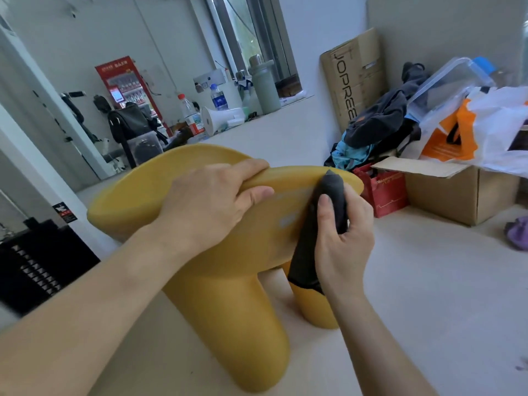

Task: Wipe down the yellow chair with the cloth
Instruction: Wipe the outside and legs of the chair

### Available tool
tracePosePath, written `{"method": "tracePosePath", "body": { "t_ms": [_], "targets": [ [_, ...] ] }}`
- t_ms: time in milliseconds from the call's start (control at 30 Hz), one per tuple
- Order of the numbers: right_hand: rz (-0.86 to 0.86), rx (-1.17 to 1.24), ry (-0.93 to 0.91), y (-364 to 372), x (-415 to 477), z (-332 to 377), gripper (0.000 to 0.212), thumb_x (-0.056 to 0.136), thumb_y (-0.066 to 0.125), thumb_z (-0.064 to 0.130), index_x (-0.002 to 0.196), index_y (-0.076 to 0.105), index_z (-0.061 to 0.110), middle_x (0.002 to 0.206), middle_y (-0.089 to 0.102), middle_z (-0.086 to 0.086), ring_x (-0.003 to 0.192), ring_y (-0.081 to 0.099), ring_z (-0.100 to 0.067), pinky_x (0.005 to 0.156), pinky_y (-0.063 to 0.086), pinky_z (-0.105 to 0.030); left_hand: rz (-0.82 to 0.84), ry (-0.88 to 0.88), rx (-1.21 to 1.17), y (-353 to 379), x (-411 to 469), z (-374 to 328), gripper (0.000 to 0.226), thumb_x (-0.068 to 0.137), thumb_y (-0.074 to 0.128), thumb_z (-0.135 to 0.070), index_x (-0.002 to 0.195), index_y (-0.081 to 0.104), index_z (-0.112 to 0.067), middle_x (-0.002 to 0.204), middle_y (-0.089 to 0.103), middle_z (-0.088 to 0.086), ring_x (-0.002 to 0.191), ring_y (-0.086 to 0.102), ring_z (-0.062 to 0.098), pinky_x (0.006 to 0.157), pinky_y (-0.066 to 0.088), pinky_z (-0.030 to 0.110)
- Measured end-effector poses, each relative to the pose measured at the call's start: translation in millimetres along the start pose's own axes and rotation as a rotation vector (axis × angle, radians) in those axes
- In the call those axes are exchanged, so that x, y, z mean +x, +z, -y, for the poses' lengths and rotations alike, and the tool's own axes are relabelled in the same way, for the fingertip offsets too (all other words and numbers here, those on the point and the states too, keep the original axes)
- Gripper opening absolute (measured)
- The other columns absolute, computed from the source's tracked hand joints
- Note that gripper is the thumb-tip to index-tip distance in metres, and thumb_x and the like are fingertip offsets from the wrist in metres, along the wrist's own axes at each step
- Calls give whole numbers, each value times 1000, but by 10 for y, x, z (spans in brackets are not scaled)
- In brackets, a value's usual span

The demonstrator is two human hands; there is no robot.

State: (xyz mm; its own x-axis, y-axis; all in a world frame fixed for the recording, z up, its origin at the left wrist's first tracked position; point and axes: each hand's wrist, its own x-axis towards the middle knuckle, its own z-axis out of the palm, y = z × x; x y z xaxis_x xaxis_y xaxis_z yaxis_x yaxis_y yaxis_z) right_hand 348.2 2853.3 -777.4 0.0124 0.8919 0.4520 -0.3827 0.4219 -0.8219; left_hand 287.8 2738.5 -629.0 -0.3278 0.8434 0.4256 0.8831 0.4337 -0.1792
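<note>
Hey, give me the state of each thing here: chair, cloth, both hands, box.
yellow chair: on its legs, seat rim gripped.
cloth: bunched, pressed against the seat edge.
left hand: grips the seat rim.
right hand: holds the cloth.
cardboard box: flaps open.
red-capped bottle: upright, capped.

The left hand [208, 204] covered a stretch of the yellow chair's [228, 281] seat rim, and the seat hid whatever stood behind the two visible legs. The right hand [345, 232] wrapped the middle of the cloth [311, 252]. A black crate [37, 267] and a purple bundle [517, 232] were cut off by the picture's edges. The bottle [191, 115] label was too small to read.
</note>
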Motion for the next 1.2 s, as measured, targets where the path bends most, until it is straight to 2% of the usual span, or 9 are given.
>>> {"method": "tracePosePath", "body": {
  "t_ms": [167, 267, 367, 467, 600, 767, 833, 1000, 1200],
  "targets": [
    [10, -46, -325, 93, -212, 25, 23, 87, 67, 20, 105, 69, 8, 103, 54, -8, 97, 55, -20, 90, 43, -26, -23, 80, 64, 37, 200, -302, 44, 95, 27, -53, 135, 41, -43, 118, 66, 0, 108, 58, 27, 84, 49, 45],
    [-223, 61, -100, -15, 442, -115, 10, 89, 66, 22, 99, 68, 22, 95, 56, 4, 92, 55, -1, 89, 44, -22, 60, 138, -56, -57, 315, -340, 39, 99, 30, -40, 136, 44, -40, 125, 63, -3, 115, 55, 24, 96, 44, 43],
    [-336, 78, 140, -76, 920, -217, 11, 92, 60, 25, 99, 68, 21, 94, 58, 5, 92, 57, -4, 91, 47, -33, 100, 177, -51, -61, 444, -413, 32, 100, 34, -32, 121, 58, -26, 109, 68, 2, 100, 59, 25, 90, 45, 44],
    [-244, 33, -45, 46, 439, -105, 25, 89, 62, 18, 112, 66, 9, 105, 55, -2, 99, 53, -8, 94, 41, -18, 32, 158, 20, 14, 560, -556, 30, 100, 36, -30, 114, 59, -19, 103, 68, 4, 96, 59, 28, 84, 46, 45],
    [-63, -62, -315, -19, 293, -60, 23, 86, 65, 14, 108, 69, 6, 103, 56, -6, 97, 56, -17, 92, 42, -21, 36, 147, 67, 50, 764, -722, 31, 100, 35, -30, 117, 59, -21, 113, 65, 5, 106, 55, 31, 86, 45, 43],
    [-238, -9, -39, -99, 1182, -193, 27, 91, 61, 22, 115, 68, 12, 107, 62, -8, 98, 55, -6, 96, 44, -28, 260, 72, -77, -97, 752, -554, 37, 100, 33, -36, 136, 42, -32, 135, 52, -1, 121, 47, 23, 101, 39, 41],
    [-183, -26, -137, -31, 888, -115, 24, 91, 61, 17, 113, 67, 8, 106, 58, -7, 100, 54, -8, 96, 43, -26, 188, 29, -106, -84, 640, -432, 36, 96, 30, -53, 127, 45, -45, 127, 59, -7, 115, 53, 21, 97, 44, 43],
    [-5, -183, -581, 12, 405, -5, 24, 89, 63, 12, 111, 70, 5, 106, 58, -11, 95, 56, -28, 90, 45, -33, -16, 62, -83, 54, 568, -474, 44, 88, 18, -57, 109, 51, -37, 105, 69, -2, 99, 60, 29, 82, 49, 45],
    [-238, 40, -78, -98, 1239, -68, 25, 91, 60, 18, 113, 70, 13, 107, 62, -9, 99, 56, -5, 91, 42, -14, 3, 10, -60, 94, 775, -772, 37, 99, 27, -46, 116, 56, -31, 109, 65, 1, 97, 58, 29, 82, 48, 44]
  ]
}}
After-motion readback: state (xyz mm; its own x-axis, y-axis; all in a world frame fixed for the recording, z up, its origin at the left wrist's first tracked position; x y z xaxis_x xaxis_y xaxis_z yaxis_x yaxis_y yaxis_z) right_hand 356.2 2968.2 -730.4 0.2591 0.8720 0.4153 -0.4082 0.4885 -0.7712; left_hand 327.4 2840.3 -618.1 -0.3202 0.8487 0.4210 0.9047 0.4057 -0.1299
